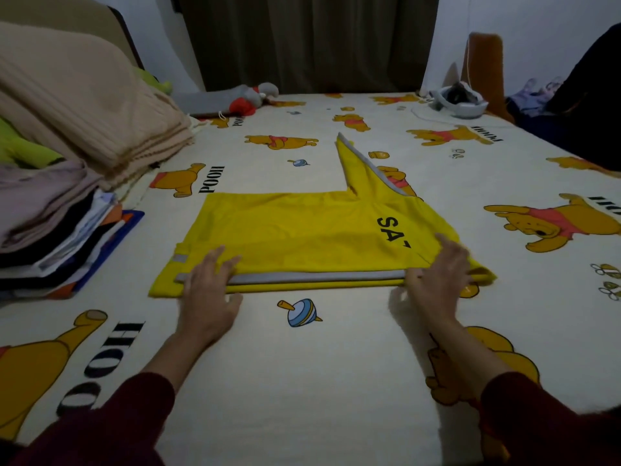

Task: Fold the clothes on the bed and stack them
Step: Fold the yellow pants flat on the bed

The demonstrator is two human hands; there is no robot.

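A yellow vest (302, 233) with grey reflective trim and black letters lies flat on the bed (336, 358), partly folded, one strap pointing away toward the far side. My left hand (210, 290) presses flat on its near left edge with straight fingers. My right hand (437, 274) lies flat on the near right corner, fingers spread over the fabric. A stack of folded clothes (50, 230) sits at the left edge of the bed.
A folded beige blanket (84, 105) lies over a green thing behind the stack. A grey and red soft toy (242, 99) lies at the far side, a white device with a cord (460, 102) at far right. Dark curtains hang behind.
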